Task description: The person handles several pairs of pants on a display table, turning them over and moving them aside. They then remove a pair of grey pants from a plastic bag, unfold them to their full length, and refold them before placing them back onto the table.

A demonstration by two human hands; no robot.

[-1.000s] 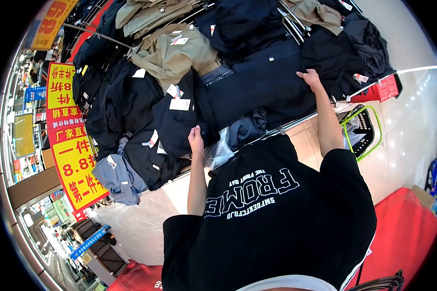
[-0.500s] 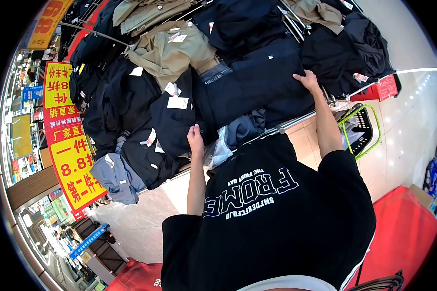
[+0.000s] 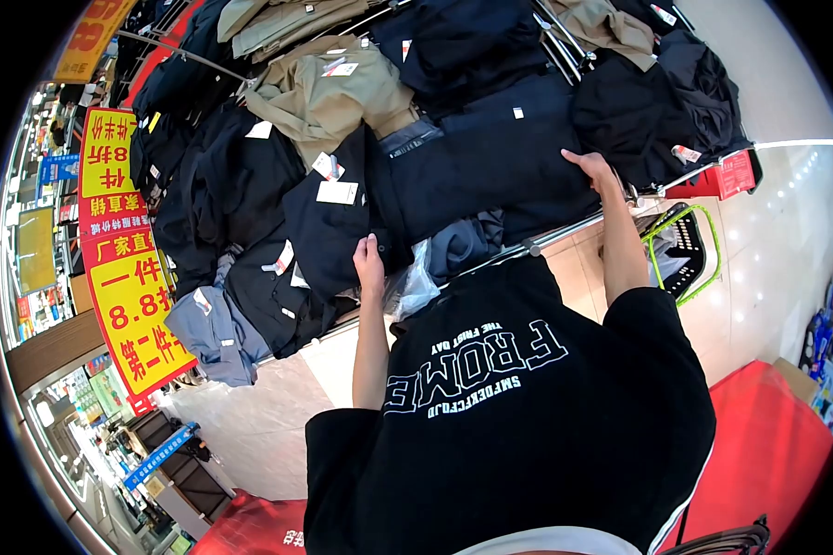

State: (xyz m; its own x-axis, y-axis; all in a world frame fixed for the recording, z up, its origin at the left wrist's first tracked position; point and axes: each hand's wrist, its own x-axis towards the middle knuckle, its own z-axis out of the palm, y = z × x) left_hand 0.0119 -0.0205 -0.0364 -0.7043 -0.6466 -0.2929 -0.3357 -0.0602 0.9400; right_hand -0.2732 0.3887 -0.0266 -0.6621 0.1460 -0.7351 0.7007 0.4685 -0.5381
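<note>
Dark navy trousers (image 3: 491, 153) lie folded lengthwise across the pile, their waist end with white tags toward the left. My left hand (image 3: 369, 266) is closed on the waist end near a button, thumb on top. At the other end, my right hand (image 3: 597, 174) grips the edge, its thumb over the cloth and its other fingers mostly hidden. A clear plastic bag (image 3: 416, 291) lies just right of my left hand, beside a crumpled grey-blue garment (image 3: 463, 245).
Khaki clothing (image 3: 333, 92) and more dark garments with tags cover the metal rack (image 3: 532, 250). Red and yellow sale signs (image 3: 125, 296) hang at the left. A black basket with a green rim (image 3: 680, 250) stands at the right, beyond the rack's front rail.
My right hand has moved slightly down and to the right at the trousers' edge. My left hand keeps its hold; the view has shifted slightly.
</note>
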